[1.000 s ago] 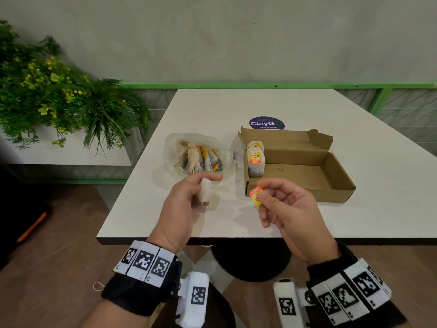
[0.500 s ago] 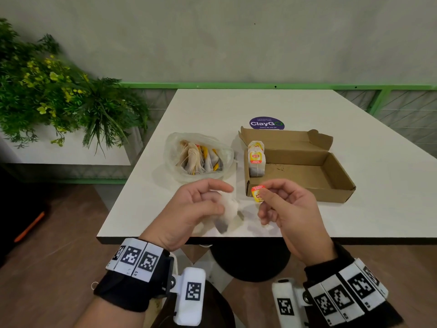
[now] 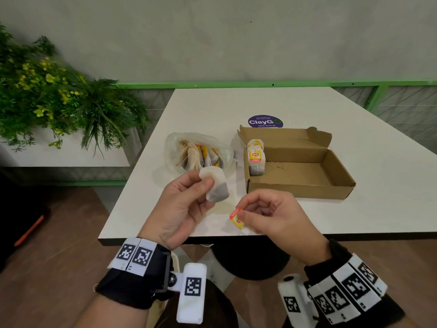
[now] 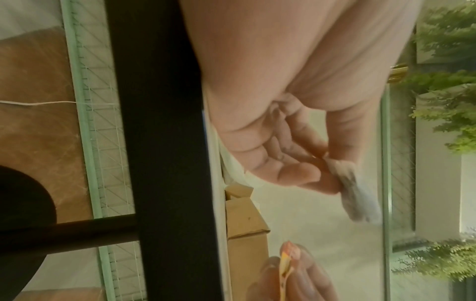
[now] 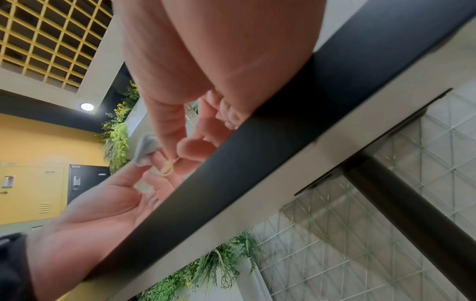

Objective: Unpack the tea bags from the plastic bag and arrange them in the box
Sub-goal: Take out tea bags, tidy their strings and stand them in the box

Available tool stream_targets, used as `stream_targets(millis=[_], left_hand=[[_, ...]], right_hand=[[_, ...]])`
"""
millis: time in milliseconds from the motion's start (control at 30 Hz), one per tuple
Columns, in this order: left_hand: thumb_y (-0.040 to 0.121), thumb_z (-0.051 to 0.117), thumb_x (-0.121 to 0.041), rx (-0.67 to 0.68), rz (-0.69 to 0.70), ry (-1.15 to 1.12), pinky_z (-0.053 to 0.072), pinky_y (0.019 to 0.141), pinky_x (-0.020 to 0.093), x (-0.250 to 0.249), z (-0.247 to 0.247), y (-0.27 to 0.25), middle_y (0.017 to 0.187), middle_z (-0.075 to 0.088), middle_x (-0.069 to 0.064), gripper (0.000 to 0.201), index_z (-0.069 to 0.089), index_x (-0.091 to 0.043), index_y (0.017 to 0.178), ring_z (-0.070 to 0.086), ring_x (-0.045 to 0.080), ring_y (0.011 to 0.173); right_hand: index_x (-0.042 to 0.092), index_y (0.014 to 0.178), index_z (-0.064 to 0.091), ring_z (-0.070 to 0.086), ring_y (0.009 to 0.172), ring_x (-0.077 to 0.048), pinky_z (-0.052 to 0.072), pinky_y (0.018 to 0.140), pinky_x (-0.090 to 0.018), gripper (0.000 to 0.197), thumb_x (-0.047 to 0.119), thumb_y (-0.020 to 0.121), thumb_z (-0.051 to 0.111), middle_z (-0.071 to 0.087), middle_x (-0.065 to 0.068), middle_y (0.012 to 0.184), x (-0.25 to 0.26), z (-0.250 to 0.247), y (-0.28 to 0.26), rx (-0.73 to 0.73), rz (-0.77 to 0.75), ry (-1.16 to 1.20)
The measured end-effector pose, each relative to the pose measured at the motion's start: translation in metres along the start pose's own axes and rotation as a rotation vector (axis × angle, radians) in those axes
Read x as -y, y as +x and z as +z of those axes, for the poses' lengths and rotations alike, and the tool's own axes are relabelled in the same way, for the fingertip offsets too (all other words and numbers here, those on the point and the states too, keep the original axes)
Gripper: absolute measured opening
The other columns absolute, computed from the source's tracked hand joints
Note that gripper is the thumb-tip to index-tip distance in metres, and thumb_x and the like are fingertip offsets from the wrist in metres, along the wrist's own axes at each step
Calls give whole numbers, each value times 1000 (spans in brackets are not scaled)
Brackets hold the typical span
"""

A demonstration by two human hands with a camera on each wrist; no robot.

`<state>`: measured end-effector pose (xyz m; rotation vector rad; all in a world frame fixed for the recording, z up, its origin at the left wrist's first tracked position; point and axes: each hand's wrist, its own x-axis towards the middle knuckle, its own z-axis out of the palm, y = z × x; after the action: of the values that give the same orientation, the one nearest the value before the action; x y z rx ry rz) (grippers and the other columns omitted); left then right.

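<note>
Showing one tea bag (image 3: 216,185) held above the tabletop (image 3: 307,107), pinched between thumb and fingers (image 3: 201,185) of the left hand (image 3: 186,207); its paper tag (image 3: 237,217) is pinched by the fingers of the right hand (image 3: 272,214). The step in hand is judged to be the carrying of this bag from the plastic bag (image 3: 198,152) to the box (image 3: 300,166). The next move calls for the bag to be stood upright against the row at the box's left end, tag tucked in. Counted: one box, one plastic bag, one bag in hand; about three are stood in the box, and those in the plastic bag cannot be counted.
</note>
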<state>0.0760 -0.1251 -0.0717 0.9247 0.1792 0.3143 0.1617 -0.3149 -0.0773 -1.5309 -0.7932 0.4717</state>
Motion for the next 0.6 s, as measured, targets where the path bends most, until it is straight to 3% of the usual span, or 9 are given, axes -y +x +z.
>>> stream_targets(millis=[100,200,333,433,533,600], left_hand=[[76,72,-13,-117,44,28,55,59,17,2,3,4,85,73,5,20,70,-11,97,67,8,69],[77,73,-14,-190,101,84,55,61,18,4,4,6,97,73,8,30,67,-7,105,67,12,78],[86,71,-9,-216,127,129,54,64,20,8,3,8,99,70,11,21,65,-5,105,66,20,89],[83,73,-11,-203,137,164,55,72,27,11,3,8,93,71,12,31,64,-2,111,66,23,87],[75,74,-15,-154,149,182,54,84,38,11,5,5,84,73,11,35,65,-2,106,67,22,79],[73,74,-14,-119,148,199,56,82,36,11,6,3,83,74,11,32,66,-5,102,70,21,76]], right_hand=[[15,97,73,65,75,-38,55,71,-45,15,7,85,77,75,-8,83,0,5,-3,26,-2,-66],[27,100,67,55,72,-43,50,68,-51,23,9,88,74,71,-6,82,2,6,-9,30,-27,-108],[22,92,73,60,81,-46,50,75,-61,15,7,91,71,73,-4,88,14,4,-21,131,-31,-131],[21,93,78,61,79,-43,52,72,-55,13,9,88,75,74,-4,87,29,4,-28,160,-25,-112],[21,99,79,63,70,-24,53,67,-42,27,0,82,79,72,5,85,40,1,-31,143,-64,-114],[18,104,77,65,71,-19,54,68,-35,32,-4,80,78,73,3,87,44,-1,-31,140,-89,-105]])
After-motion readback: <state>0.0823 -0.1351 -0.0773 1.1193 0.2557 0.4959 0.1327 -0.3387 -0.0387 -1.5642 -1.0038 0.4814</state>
